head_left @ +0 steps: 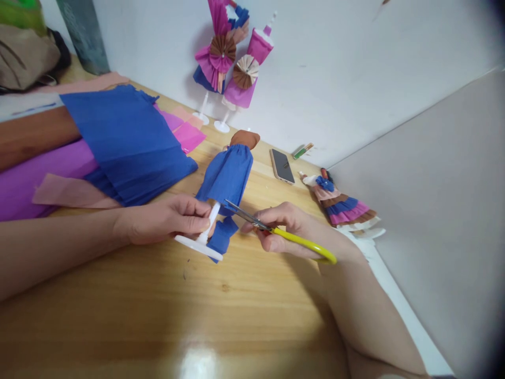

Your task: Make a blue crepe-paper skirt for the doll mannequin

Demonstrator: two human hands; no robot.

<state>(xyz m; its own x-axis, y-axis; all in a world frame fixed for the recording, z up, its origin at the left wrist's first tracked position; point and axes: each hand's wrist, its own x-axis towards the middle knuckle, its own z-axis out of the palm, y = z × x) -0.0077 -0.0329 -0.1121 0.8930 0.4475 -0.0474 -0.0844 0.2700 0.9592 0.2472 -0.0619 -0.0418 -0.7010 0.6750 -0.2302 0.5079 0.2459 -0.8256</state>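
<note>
My left hand (pixel 177 218) is closed on the white stem of a small dress stand (pixel 198 247), which tilts above the table. The stand bears a brown top (pixel 244 139) and a gathered blue paper skirt (pixel 228 173). My right hand (pixel 282 226) holds scissors with yellow handles (pixel 303 242); their blades point left at the skirt's lower edge. A cut blue scrap (pixel 224 236) shows beside the stand's base, below the skirt.
Blue paper sheets (pixel 130 142) lie at the left over purple and brown ones. Two dressed stands (pixel 221 58) (pixel 246 73) lean near the wall. A phone (pixel 282 166) and a striped paper dress (pixel 343 202) lie to the right on the wooden table (pixel 236 316).
</note>
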